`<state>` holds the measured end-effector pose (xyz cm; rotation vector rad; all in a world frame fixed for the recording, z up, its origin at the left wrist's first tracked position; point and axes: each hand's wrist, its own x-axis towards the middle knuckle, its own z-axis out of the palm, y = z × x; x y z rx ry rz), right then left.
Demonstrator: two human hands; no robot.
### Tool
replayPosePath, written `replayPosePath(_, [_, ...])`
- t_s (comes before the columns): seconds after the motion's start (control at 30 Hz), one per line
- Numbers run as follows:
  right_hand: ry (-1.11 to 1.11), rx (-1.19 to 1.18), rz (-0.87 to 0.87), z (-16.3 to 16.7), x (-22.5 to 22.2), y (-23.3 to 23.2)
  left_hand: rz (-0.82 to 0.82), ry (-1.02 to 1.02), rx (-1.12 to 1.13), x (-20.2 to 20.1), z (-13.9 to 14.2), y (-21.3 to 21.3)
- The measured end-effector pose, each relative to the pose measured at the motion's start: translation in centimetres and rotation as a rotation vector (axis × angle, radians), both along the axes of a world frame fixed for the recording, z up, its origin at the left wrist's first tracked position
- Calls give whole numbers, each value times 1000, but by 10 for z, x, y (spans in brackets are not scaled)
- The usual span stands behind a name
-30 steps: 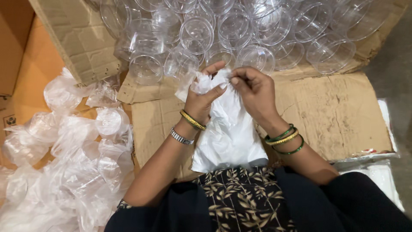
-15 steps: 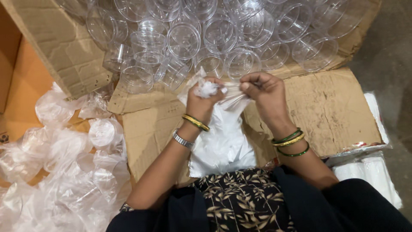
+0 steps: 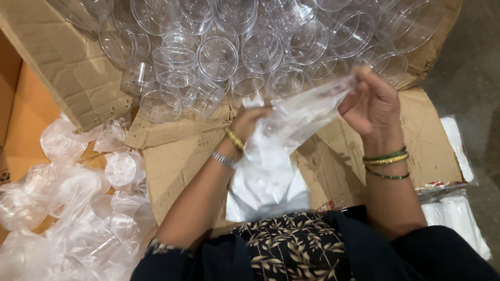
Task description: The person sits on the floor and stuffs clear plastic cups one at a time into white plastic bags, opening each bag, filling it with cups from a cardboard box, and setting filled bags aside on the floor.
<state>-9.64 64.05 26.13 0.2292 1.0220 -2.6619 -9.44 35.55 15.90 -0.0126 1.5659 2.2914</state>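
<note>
My left hand grips one side of a clear plastic bag's mouth, just below the pile of clear plastic cups. My right hand pinches the other side of the bag's mouth and holds it up and out to the right, so the top is stretched wide. The bag hangs down over my lap, whitish at the bottom. Flattened brown cardboard lies under both hands. Both wrists carry bangles.
Several bagged cups lie in a heap of crumpled clear plastic at the left. A cardboard box flap slopes at upper left. White packets lie at the right edge beside grey floor.
My hands were close together at the bag's top. The right hand has moved right and up, pulling the bag's mouth apart; the left hand stays near the middle.
</note>
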Motion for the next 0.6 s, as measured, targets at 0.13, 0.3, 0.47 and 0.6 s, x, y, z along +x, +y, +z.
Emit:
replayPosePath(0.13, [572, 1047, -309, -58, -50, -33, 503, -120, -424, -72, -64, 22])
replayPosePath(0.3, [480, 1207, -235, -116, -64, -53, 621, 189, -673, -94, -91, 36])
replayPosePath(0.47, [536, 617, -249, -85, -34, -53, 494, -85, -59, -53, -55, 32])
replayPosePath(0.6, [86, 100, -23, -34, -8, -73, 410, -161, 131, -9, 0, 21])
